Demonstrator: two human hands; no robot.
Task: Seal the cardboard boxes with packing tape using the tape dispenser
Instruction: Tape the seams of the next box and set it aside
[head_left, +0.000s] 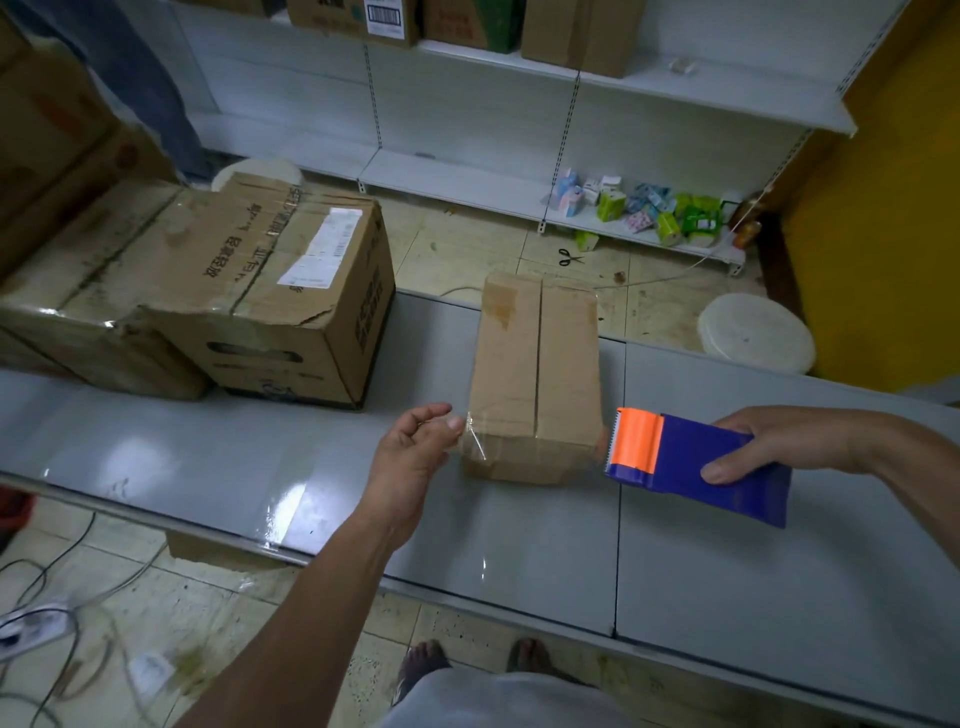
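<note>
Small box (535, 374) on table (727, 545), ctr; big boxes (280, 291) left; dispenser (696, 462) right.

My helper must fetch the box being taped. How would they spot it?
On the grey table, look right of the big printed carton. The small box lies between the left hand, pinching clear tape, and the blue tape dispenser; it alone bears no print or label.

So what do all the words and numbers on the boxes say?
Nothing here can be quoted.
Big cardboard box: upside-down Chinese print, too blurred.
White label on it: too small.
Barcode sticker on a top-shelf box: digits too small.
Packets on the low shelf: too small.
Small box, tape dispenser: no writing visible.
</note>
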